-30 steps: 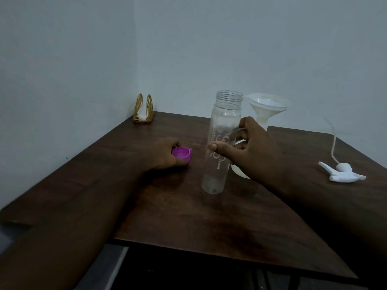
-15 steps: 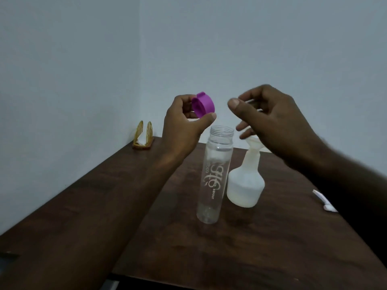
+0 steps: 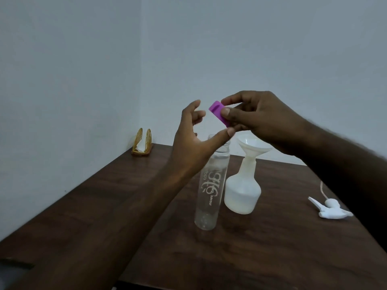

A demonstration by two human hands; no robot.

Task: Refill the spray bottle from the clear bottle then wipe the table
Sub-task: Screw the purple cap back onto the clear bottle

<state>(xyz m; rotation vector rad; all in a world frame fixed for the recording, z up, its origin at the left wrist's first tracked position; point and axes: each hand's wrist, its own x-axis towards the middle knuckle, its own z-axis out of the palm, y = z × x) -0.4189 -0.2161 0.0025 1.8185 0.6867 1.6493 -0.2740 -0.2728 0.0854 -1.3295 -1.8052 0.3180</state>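
The right hand [image 3: 259,120] pinched a purple plastic cap [image 3: 218,114] between thumb and fingertips, the cap smooth, round and tilted on edge. The left hand [image 3: 192,143] was released just left of the cap, fingers spread and relaxed, its thumb tip reaching under the cap; whether it touched the cap could not be told. Directly below both hands stood the clear bottle [image 3: 209,191], a tall, straight-sided cylinder with pale lettering, uncapped and upright on the dark wood-grain surface [image 3: 261,258]. Just beside it, under the right hand, stood the spray bottle [image 3: 243,191], squat, translucent white, with a narrow neck and a white plastic funnel [image 3: 254,144] seated in its mouth. The white spray head [image 3: 333,211] with its thin tube lay well apart, below the right forearm. Beyond the left hand, at the surface's far corner, sat a golden napkin holder [image 3: 142,143].
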